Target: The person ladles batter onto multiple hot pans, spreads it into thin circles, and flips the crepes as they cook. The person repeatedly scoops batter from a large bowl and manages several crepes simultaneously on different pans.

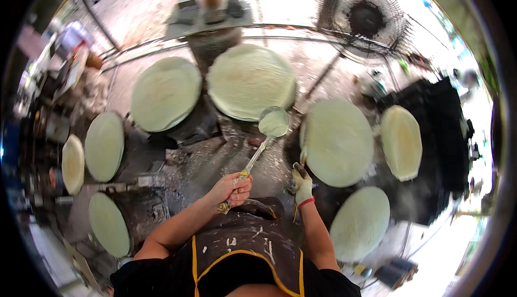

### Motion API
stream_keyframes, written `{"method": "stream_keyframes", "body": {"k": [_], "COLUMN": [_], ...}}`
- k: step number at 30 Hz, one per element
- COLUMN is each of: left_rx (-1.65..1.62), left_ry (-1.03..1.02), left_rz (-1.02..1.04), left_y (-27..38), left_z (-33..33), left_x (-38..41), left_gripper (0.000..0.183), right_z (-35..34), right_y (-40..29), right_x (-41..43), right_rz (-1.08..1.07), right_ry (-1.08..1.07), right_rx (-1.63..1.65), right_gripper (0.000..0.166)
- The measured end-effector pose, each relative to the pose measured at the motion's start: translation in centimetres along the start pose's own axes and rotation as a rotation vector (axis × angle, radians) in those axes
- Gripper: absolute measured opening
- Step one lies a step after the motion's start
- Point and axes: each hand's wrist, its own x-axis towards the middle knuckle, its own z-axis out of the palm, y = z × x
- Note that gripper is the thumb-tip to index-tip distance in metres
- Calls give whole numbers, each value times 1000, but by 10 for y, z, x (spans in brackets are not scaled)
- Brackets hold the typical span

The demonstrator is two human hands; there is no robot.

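Note:
My left hand (232,191) grips the handle of a ladle (258,153). Its round bowl holds pale batter (274,123) and overlaps the front edge of the large pale-green crepe (250,81) straight ahead. On my right hand (303,185) is a stained light work glove, with a red band at the wrist. That hand is closed around a thin stick-like tool (304,151), blurred, whose upper end runs along the left edge of the right-front crepe (339,143). Another round crepe (166,94) lies on the left front.
Further crepes curve around me: on the left (104,147), lower left (109,224) and lower right (360,224). Dry-looking round sheets lie outside them, one on the far right (400,143), one on the far left (73,164). A standing fan (365,18) is beyond, with a small metal table (208,18).

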Motion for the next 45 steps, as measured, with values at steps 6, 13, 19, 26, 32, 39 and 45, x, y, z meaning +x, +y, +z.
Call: {"method": "stream_keyframes", "body": {"k": [6,13,19,26,32,39,45], "left_rx": [-84,-313,-405,-438,-418,-234,-216], "left_ry": [301,546,682,668,467,437,350], "left_rz": [341,681,909,926,806,605,506], "left_y": [89,164,191,219,226,257,262], "left_z": [-96,-192,-228,-237,-242,-200,-174], "left_x": [-62,-143,-187,-178,-146,-87,-58], "left_gripper": [12,15,12,14,16,15,18], "right_z": [237,480,521,499,314,213,208], "right_y": [-66,-85,-42,-107,-165,-176,-168], "right_x": [9,78,88,38,110,169,161], "right_rz": [-82,-349,-353,-239,-394,-463,-462], "right_ry": [-378,-247,-366,-474,-38,426,417], "right_rx": [-299,-635,-508,228,76,-735,-604], "right_gripper": [17,43,34,25,25,34,40]}}
